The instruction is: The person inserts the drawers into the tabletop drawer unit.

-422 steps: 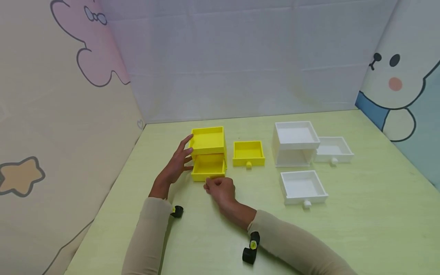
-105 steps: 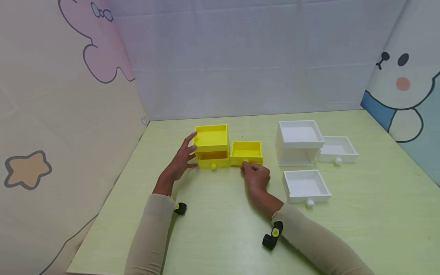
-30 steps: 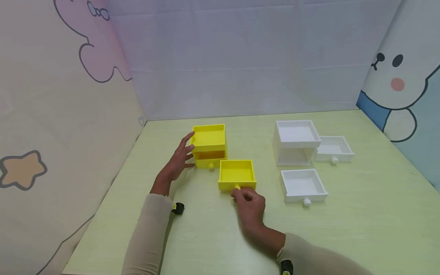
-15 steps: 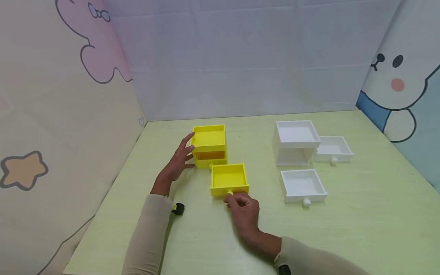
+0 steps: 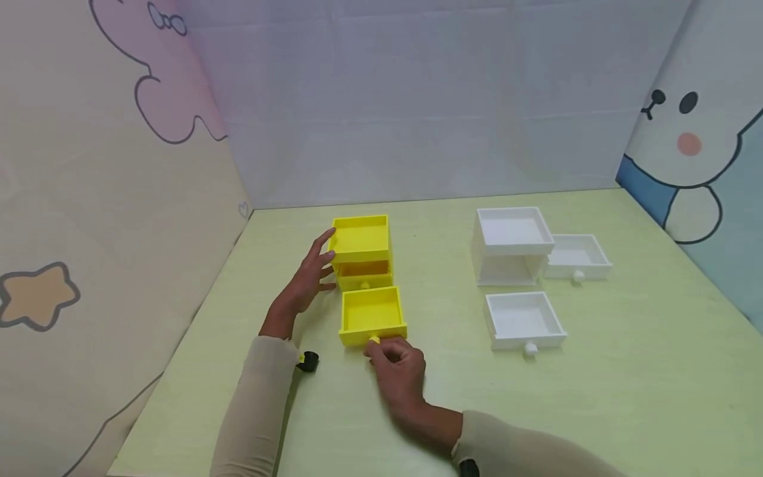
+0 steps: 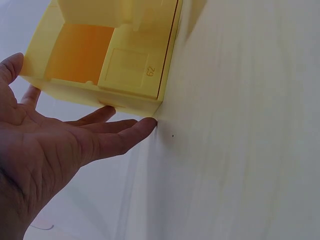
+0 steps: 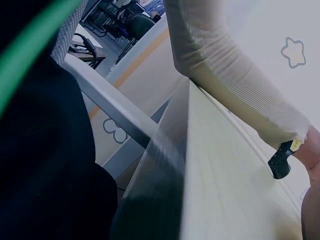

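The right hand (image 5: 398, 368) pinches the knob (image 5: 374, 339) of the loose yellow drawer (image 5: 372, 317) just beyond it on the counter (image 5: 596, 397), while the left hand (image 5: 305, 281), fingers spread straight, touches the yellow cabinet (image 5: 361, 250) alongside.

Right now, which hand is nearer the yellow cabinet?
Left. The left hand lies flat against the yellow cabinet's left side. The right hand is further forward, pinching the knob of the loose yellow drawer in front of it.
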Available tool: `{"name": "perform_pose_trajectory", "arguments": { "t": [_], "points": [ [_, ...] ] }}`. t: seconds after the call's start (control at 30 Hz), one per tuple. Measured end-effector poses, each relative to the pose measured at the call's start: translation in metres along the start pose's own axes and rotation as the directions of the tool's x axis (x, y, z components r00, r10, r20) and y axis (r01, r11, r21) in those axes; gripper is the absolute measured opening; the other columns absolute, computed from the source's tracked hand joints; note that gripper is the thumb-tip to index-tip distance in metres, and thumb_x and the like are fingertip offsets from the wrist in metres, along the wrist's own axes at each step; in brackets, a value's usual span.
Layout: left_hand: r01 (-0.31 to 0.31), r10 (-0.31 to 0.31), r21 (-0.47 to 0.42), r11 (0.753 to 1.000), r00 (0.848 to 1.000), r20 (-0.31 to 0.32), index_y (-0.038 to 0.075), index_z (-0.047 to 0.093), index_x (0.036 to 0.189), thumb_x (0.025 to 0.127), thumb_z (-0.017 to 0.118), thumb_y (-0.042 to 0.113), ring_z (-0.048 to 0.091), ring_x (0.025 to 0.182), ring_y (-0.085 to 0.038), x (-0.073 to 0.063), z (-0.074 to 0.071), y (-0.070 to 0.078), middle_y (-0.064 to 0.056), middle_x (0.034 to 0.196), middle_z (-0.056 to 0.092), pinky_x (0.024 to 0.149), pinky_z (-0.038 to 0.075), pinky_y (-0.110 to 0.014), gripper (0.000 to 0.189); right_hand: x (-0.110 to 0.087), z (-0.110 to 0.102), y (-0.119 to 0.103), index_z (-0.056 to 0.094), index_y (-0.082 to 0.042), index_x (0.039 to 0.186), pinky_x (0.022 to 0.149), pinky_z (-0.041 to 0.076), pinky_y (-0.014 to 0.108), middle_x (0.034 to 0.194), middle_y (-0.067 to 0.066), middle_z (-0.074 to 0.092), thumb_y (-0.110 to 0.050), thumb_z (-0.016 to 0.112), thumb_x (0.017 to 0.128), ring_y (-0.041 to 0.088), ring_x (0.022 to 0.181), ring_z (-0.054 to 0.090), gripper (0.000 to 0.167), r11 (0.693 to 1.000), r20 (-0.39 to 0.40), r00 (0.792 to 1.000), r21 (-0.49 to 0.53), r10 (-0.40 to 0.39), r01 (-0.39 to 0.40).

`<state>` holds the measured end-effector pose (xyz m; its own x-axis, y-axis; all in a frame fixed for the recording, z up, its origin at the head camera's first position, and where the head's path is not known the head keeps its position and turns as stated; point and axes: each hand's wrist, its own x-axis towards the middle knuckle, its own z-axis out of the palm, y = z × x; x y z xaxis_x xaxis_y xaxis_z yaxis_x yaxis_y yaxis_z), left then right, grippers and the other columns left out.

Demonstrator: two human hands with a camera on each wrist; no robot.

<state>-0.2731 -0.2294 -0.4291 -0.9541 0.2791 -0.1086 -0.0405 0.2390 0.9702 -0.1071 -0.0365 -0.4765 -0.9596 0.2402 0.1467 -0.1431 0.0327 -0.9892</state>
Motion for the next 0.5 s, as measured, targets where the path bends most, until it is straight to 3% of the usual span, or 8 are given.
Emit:
{"name": "perform_pose_trajectory", "arguments": {
  "t": [0.5],
  "points": [
    [-0.039, 0.039, 0.019, 0.999, 0.999, 0.005, 0.049, 0.013, 0.155, 0.107, 0.034, 0.045, 0.029, 0.142, -0.049, -0.001, 0.001, -0.001, -0.006, 0.165, 0.007, 0.104, 0.034, -0.068, 0.053, 0.003, 0.018, 0.002, 0.075, -0.015, 0.062, 0.060, 0.048, 0.021, 0.068, -0.008, 0.064, -0.007, 0.075, 0.079, 0.008, 0.065, 0.058, 0.019, 0.999, -0.019, 0.999, -0.024, -0.035, 0.034]
  ]
}}
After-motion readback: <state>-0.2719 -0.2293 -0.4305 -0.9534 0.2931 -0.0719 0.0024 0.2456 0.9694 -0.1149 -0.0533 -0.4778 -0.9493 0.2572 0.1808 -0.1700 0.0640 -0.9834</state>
